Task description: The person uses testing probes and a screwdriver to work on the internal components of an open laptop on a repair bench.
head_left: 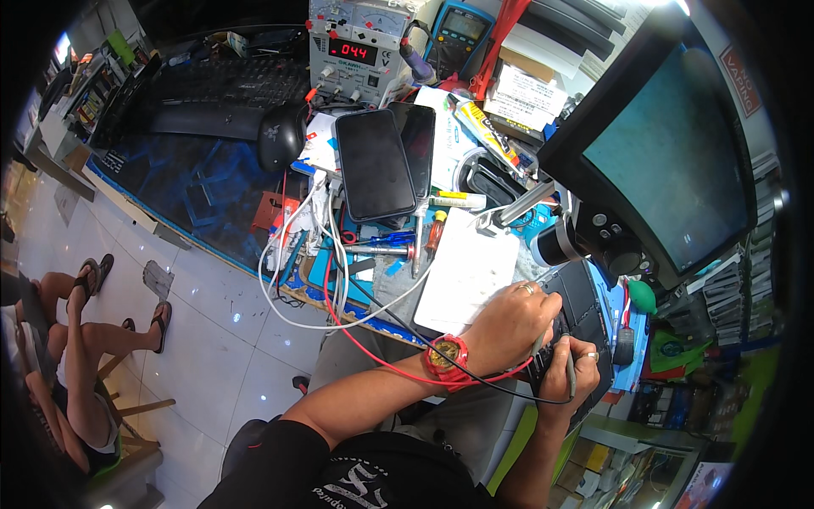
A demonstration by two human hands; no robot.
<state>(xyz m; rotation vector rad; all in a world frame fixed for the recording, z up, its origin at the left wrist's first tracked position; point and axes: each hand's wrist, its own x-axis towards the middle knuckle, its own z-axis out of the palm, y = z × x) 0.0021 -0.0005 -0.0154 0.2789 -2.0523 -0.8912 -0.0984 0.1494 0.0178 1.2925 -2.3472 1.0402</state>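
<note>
My left hand (521, 318), a red watch on its wrist, is closed on a slim grey probe with a red lead (398, 365) running to it. My right hand (566, 373) pinches a second grey probe (570, 369) with a black lead. Both hands are over a flat black device (593, 318), and my fingers hide much of what the probe tips touch. A white pad (466, 263) lies left of the device. Above and right of my hands stand a microscope lens (551, 242) and its screen (666, 161).
Two phones (373, 165) lie among tangled cables and tools. Behind them stand a bench power supply (356, 64) and a multimeter (458, 38). A mouse (280, 136) and keyboard (195, 97) are on the left of the bench (182, 195). Seated people's legs (93, 356) show at lower left.
</note>
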